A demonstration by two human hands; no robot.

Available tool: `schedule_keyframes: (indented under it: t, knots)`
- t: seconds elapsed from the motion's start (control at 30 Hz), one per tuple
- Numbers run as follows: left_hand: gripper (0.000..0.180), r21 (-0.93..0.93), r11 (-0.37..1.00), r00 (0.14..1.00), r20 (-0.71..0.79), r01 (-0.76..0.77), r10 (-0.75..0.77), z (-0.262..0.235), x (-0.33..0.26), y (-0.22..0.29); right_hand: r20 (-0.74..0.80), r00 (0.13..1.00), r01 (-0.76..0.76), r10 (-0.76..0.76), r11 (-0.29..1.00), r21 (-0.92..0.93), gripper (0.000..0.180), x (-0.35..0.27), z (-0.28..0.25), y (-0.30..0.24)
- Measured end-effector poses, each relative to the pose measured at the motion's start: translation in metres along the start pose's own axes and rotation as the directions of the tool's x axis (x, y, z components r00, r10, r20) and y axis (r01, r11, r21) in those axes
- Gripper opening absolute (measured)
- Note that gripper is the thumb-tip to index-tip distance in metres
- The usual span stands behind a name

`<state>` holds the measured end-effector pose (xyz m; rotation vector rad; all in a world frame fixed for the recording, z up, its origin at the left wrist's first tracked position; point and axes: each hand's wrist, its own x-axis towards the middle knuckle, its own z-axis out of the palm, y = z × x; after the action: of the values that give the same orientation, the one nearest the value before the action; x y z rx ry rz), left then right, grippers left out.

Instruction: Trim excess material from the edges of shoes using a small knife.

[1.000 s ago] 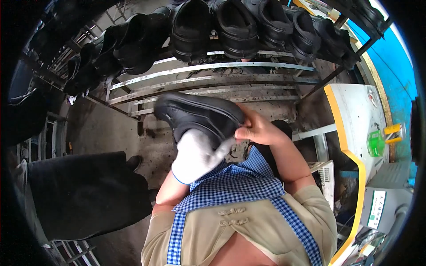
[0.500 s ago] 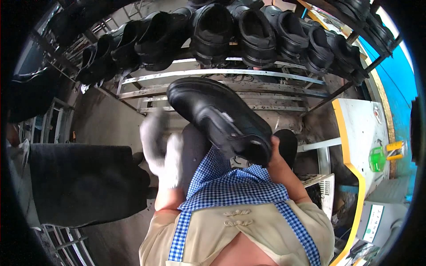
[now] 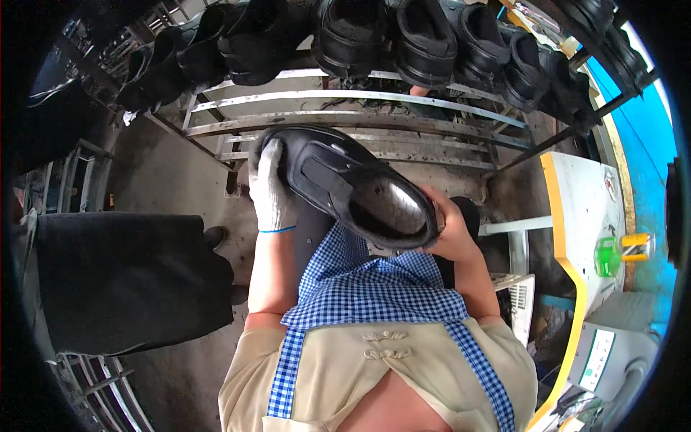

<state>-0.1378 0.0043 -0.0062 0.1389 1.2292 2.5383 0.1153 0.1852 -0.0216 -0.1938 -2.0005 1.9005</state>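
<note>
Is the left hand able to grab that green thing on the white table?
Probably not: the gloved left hand is holding the black shoe, and the green thing sits far right, past the right hand.

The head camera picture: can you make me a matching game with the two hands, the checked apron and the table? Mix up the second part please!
Things:
1. Left hand
2. Right hand
3. Apron
4. Table

Matches:
A. Blue and white checks
B. Bare, at the heel end of the black shoe
C. White and yellow, over on the right side
D. Gloved in white, at the shoe's toe end

Right pairs: 1-D, 2-B, 3-A, 4-C
</note>
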Motion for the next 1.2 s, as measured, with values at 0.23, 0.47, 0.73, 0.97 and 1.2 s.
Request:
schedule_keyframes:
  t: [0.23,0.47,0.73,0.97,1.2]
  knots:
    - [0.045,0.121,0.993,0.961,0.273,0.018,-0.051,-0.007,-0.005,0.018,-0.248,0.929,-0.134,0.276,0.873,0.469,0.032,0.009,-0.017,0.013]
    - [0.049,0.274,0.952,0.981,0.171,-0.138,0.093,-0.033,-0.003,-0.006,-0.164,0.950,-0.174,0.266,0.886,0.429,0.048,0.006,-0.015,-0.004]
    - [0.054,-0.035,0.999,0.743,0.669,0.018,0.010,0.038,-0.062,0.014,-0.671,0.565,0.723,-0.481,0.680,0.121,0.066,-0.003,-0.055,-0.097]
    - [0.044,-0.009,0.935,0.766,0.577,0.354,-0.284,-0.003,-0.076,-0.018,-0.502,0.143,0.791,-0.853,0.403,-0.460,0.047,0.120,-0.071,-0.328]
    - [0.039,-0.073,0.939,0.834,0.488,0.335,-0.259,-0.015,-0.074,-0.001,-0.450,0.376,0.085,-0.810,0.514,-0.853,0.077,0.218,-0.068,-0.429]
